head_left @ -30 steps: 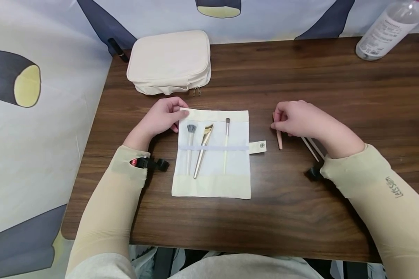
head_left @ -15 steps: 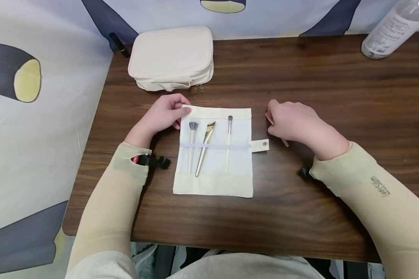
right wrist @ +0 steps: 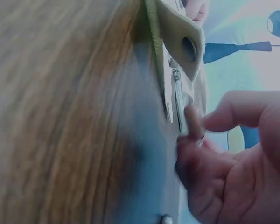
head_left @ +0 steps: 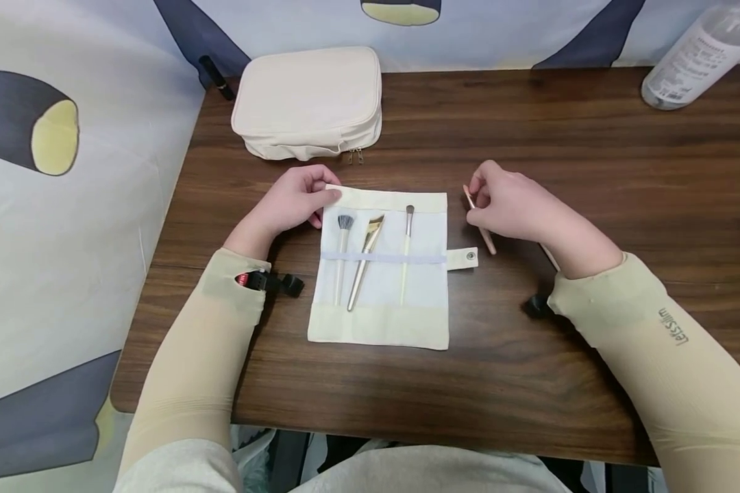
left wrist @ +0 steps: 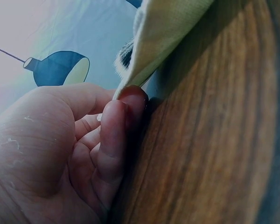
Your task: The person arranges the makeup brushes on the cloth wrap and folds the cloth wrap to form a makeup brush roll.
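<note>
My left hand [head_left: 299, 198] pinches the top left corner of a cream cloth brush roll [head_left: 379, 329] between thumb and finger. In the left wrist view, the pinched cloth edge [left wrist: 172, 32] rises at a slant from the fingertips. Three makeup brushes lie under the roll's band: a grey-bristled one [head_left: 340, 250], a gold-tipped one [head_left: 359, 277] and a thin one [head_left: 405, 253]. To the right, my right hand [head_left: 512, 202] pinches a slim pinkish stick [head_left: 487, 239], whose kind I cannot tell. Its end [right wrist: 194, 122] shows between thumb and finger in the right wrist view.
The roll's snap tab [head_left: 464, 258] points right. Another thin stick [head_left: 549, 257] is partly hidden under the right wrist. A zipped cream case [head_left: 308, 99] stands behind, with a black tube [head_left: 216, 77] beside it. At the back right stands a clear bottle [head_left: 693, 65].
My right hand has moved left and a little up with the pinkish stick, which now tilts more. The left hand keeps its grip on the roll's corner.
</note>
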The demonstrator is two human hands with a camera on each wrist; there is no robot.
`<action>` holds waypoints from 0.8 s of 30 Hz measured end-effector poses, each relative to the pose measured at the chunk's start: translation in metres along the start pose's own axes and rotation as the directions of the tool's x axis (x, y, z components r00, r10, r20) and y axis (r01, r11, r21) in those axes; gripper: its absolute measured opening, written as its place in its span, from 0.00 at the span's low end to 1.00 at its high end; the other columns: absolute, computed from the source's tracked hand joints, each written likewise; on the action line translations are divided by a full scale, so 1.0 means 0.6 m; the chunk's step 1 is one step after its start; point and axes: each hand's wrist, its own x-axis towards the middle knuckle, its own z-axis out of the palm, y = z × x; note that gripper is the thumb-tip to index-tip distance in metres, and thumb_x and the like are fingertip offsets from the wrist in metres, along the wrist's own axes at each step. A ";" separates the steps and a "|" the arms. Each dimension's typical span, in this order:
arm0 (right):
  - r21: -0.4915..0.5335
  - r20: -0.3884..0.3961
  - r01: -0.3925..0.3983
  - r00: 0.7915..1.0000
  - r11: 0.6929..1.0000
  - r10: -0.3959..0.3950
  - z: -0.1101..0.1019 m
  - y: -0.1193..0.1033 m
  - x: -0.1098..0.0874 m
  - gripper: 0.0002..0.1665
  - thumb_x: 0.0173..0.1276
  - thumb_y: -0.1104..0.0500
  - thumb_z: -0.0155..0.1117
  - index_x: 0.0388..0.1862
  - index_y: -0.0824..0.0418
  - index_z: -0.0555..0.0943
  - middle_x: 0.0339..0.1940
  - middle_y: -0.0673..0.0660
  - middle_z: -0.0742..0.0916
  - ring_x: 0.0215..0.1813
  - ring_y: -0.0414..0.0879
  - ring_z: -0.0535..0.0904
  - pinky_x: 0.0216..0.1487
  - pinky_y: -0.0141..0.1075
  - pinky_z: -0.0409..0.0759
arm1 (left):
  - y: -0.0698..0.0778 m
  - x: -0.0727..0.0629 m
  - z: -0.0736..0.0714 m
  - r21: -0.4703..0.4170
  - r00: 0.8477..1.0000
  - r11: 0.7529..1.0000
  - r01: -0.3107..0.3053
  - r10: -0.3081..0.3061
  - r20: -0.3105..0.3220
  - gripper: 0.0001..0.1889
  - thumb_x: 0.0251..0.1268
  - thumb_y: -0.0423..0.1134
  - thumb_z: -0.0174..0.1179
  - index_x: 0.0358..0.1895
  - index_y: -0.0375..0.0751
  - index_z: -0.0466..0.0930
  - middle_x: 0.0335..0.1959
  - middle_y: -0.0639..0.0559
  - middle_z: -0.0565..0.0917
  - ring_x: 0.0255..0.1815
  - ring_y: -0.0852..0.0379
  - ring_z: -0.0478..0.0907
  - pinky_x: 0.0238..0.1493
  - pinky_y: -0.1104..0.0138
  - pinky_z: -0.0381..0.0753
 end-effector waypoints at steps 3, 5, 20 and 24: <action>0.156 0.024 0.025 0.999 0.988 -0.029 0.005 -0.005 0.003 0.21 0.68 0.64 0.59 0.57 0.64 0.67 0.33 0.58 0.84 0.33 0.52 0.81 0.35 0.40 0.77 | -0.003 -0.001 0.002 0.001 1.000 1.000 0.009 -0.009 0.012 0.07 0.76 0.37 0.60 0.47 0.35 0.80 0.28 0.50 0.85 0.18 0.56 0.79 0.21 0.65 0.85; 0.255 0.038 0.037 0.998 0.966 -0.049 0.006 -0.010 0.006 0.21 0.68 0.65 0.59 0.58 0.65 0.67 0.29 0.58 0.83 0.29 0.53 0.80 0.30 0.39 0.76 | -0.003 -0.001 0.002 0.001 1.000 1.000 0.002 -0.002 0.005 0.07 0.75 0.36 0.60 0.47 0.36 0.80 0.28 0.50 0.85 0.18 0.56 0.79 0.21 0.65 0.85; 0.587 0.041 0.101 0.987 0.803 -0.154 0.042 -0.058 0.045 0.16 0.72 0.66 0.55 0.58 0.66 0.72 0.37 0.61 0.88 0.34 0.53 0.81 0.30 0.38 0.82 | 0.005 -0.003 -0.002 0.003 1.000 1.000 -0.013 0.013 -0.008 0.06 0.75 0.36 0.60 0.46 0.36 0.80 0.26 0.50 0.84 0.17 0.56 0.78 0.20 0.65 0.84; 0.626 0.041 0.085 0.989 0.775 -0.141 0.053 -0.068 0.052 0.10 0.75 0.65 0.54 0.52 0.67 0.74 0.37 0.61 0.90 0.34 0.52 0.83 0.35 0.38 0.86 | 0.005 -0.002 -0.003 0.004 1.000 1.000 -0.003 0.003 0.010 0.07 0.75 0.36 0.60 0.47 0.36 0.80 0.26 0.51 0.84 0.18 0.56 0.79 0.21 0.65 0.85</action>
